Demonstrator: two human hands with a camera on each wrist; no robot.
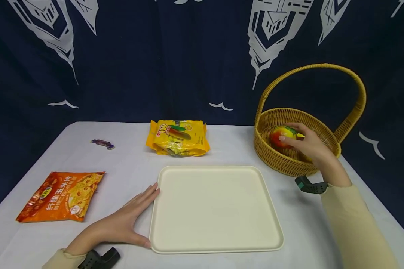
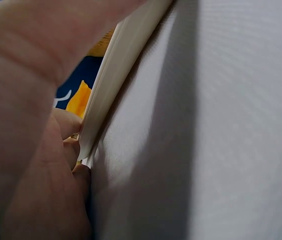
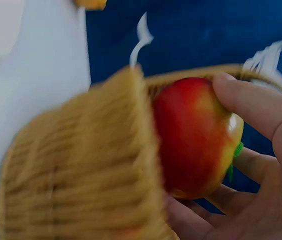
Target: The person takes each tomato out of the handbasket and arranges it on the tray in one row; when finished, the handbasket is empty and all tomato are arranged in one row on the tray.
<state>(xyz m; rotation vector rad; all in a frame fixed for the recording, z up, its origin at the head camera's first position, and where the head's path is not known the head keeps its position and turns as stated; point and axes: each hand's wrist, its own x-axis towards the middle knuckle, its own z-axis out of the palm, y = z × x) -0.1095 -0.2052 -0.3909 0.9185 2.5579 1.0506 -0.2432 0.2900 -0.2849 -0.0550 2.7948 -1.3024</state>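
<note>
The white surface [image 1: 128,160] stands before a dark blue cloth [image 1: 161,74] with white shapes. At its far right corner, the right grip [image 1: 306,144] pinches a red and yellow fruit [image 1: 280,132], in or just over the basket [image 1: 272,160], hard to tell which. The left grip [image 1: 131,216], spread, touches the tray [image 1: 219,209]. A yellow bag [image 1: 180,140] sits near the far edge

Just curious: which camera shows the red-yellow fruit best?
The right wrist view: the fruit appears largest. The head view shows it small, partly covered by the right hand; the left wrist view misses it.
</note>
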